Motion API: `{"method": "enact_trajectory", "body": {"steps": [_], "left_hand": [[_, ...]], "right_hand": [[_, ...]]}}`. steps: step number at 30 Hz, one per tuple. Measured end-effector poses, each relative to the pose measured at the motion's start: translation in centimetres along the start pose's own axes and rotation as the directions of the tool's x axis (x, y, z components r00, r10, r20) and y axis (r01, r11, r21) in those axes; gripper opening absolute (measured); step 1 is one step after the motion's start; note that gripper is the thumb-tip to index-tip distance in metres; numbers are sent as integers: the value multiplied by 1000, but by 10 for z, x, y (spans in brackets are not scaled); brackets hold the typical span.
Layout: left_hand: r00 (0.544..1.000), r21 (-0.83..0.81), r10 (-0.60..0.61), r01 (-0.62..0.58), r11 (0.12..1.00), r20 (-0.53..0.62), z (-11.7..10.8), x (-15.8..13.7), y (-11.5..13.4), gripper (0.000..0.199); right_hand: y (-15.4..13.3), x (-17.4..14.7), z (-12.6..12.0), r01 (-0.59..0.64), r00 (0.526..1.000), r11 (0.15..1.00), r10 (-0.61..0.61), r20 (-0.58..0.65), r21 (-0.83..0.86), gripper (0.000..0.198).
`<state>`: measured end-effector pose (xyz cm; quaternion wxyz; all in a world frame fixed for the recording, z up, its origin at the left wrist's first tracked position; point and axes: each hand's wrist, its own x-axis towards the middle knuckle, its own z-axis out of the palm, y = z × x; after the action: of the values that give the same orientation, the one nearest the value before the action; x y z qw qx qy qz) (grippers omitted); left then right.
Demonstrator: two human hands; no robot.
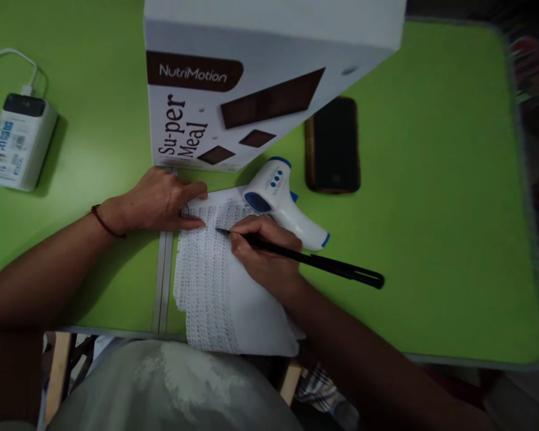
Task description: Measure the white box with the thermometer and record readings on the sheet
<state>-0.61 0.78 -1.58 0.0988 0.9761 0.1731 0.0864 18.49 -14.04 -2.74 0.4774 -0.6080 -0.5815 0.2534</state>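
Note:
In my right hand is a black pen, its tip touching a white sheet of paper on the green table. Dense columns of handwriting cover the left part of the sheet. My left hand lies at the paper's upper left edge, thumb and forefinger apart, with the other fingers partly hidden. A white and blue infrared thermometer rests on the paper's upper right corner, just beyond my right hand. The paper's lower end hangs slightly over the table's front edge.
Behind the paper stands a large white box with brown print. A dark phone lies to its right. At the far left is a white power bank with cables plugged in. A metal seam crosses the green table.

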Motion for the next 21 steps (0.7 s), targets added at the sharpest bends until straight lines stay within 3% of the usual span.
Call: {"method": "enact_trajectory", "body": {"steps": [21], "left_hand": [[999, 21, 16, -15, 1000, -33, 2, 0, -1, 72]], "right_hand": [[2, -1, 0, -1, 1000, 1000, 1, 9, 1, 13]]}}
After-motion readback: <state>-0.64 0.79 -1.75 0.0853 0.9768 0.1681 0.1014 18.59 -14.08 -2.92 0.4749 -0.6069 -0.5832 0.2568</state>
